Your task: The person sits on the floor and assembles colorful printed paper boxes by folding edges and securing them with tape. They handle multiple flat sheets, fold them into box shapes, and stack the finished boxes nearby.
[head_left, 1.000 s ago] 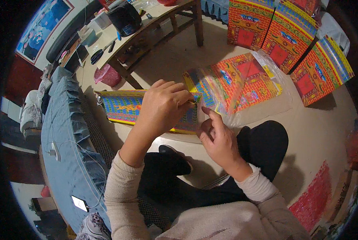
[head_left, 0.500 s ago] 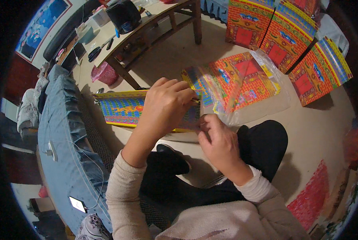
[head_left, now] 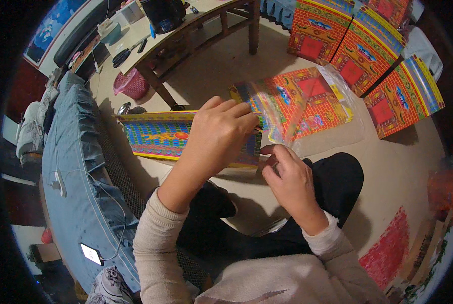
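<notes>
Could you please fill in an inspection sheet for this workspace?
Surface: beige floor, person seated on it.
Job's things: long printed paper panel with yellow edge; clear plastic bag over a red brick-pattern sheet.
Clutter: folded brick-pattern paper houses; pink basket.
Hands: left hand on the panel; right hand pinching at the bag's edge.
Cables: white cord on the blue cover.
Surroundings: wooden table, shoes.

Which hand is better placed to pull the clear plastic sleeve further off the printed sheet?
Probably the right hand: it sits at the clear plastic sleeve's near edge, while the left hand grips the printed sheet.
</notes>
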